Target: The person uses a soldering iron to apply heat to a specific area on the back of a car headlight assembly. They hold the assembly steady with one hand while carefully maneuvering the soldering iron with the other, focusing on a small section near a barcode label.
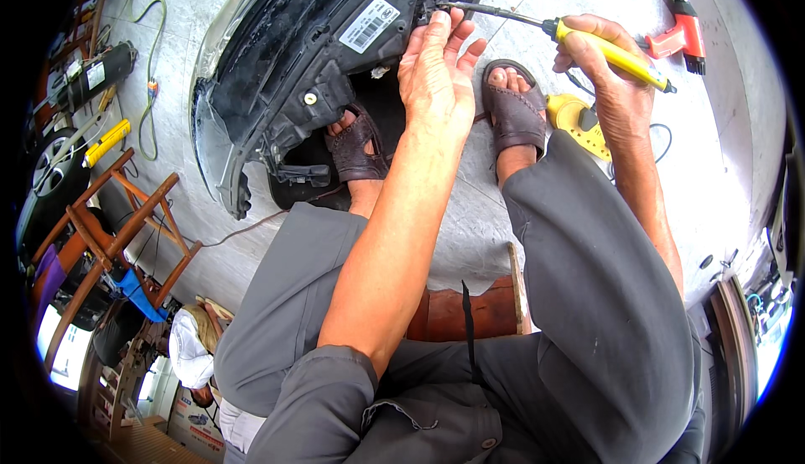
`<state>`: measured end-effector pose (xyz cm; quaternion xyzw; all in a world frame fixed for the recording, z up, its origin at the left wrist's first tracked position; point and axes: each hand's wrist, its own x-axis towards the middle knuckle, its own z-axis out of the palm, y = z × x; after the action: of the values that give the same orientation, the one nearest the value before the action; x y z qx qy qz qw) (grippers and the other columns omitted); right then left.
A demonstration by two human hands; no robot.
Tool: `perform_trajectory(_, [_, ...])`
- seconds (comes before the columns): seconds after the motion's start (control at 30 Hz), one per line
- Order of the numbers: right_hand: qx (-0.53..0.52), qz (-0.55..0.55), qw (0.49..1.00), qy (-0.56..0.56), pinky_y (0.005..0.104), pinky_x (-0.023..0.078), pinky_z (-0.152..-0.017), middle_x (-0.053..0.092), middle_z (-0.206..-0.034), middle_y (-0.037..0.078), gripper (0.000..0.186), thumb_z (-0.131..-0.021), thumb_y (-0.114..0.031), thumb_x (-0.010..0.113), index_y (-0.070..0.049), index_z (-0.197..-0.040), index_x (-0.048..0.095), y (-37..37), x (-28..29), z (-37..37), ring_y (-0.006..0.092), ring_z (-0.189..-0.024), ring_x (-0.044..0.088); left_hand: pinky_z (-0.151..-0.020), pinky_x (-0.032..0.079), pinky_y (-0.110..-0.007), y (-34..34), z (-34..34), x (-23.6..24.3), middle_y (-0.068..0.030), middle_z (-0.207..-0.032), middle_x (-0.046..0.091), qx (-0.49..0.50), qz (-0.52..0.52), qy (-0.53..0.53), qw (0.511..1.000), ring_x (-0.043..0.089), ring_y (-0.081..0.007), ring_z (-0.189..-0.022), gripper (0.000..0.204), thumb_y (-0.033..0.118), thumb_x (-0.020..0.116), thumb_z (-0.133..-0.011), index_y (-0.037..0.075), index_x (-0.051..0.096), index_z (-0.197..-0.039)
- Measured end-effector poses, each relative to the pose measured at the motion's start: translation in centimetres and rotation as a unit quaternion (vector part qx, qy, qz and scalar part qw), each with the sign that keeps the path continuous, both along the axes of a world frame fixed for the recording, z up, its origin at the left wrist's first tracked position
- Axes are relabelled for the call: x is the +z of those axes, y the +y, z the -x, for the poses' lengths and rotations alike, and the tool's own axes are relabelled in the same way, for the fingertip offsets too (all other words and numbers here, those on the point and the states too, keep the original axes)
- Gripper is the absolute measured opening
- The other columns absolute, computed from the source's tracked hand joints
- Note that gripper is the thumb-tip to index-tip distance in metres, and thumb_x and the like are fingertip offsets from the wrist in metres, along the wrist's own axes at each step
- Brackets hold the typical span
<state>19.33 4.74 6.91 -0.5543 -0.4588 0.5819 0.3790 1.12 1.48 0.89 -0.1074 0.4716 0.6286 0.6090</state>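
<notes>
Headlamp [323, 53] — apparently being worked at its far right corner. Right hand [622, 86]: grip closed round yellow tool [625, 54]. Left hand [438, 74]: at that corner, pinch unclear. Next — steady tip control, likely.

A wooden frame [144, 215] stands near blue cloth [141, 298], perhaps.

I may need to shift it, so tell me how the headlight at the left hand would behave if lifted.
The headlight is probably stiff, given its moulded black housing. It may feel bulky, spanning far more than the left hand. Its clear lens could scratch against the grey floor.
</notes>
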Motion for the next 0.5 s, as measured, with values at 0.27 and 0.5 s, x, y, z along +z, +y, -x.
perform_trajectory(0.27, [0.001, -0.007, 1.0, -0.007, 0.0252, 0.055, -0.074, 0.069, -0.092, 0.007, 0.028, -0.088, -0.016, 0.073, 0.0, -0.11, 0.067, -0.1, 0.09, 0.0, 0.0122, -0.076, 0.066, -0.092, 0.05, -0.045, 0.06, -0.12, 0.15, -0.0078, -0.108, 0.062, 0.0, -0.004, -0.003, 1.0, 0.058, -0.0228, -0.103, 0.016, 0.016, 0.069, -0.091, 0.008, 0.056, -0.097])
perform_trajectory(0.5, [-0.007, -0.008, 1.0, 0.008, 0.0249, 0.054, -0.073, 0.069, -0.09, 0.008, 0.026, -0.088, -0.014, 0.072, 0.001, -0.109, 0.067, -0.14, 0.54, -0.13, 0.0121, -0.075, 0.066, -0.092, 0.05, -0.046, -0.43, -0.19, 0.18, -0.0086, -0.106, 0.063, -0.002, 0.003, -0.006, 1.0, 0.059, -0.0234, -0.103, 0.015, 0.016, 0.069, -0.091, 0.009, 0.056, -0.096])
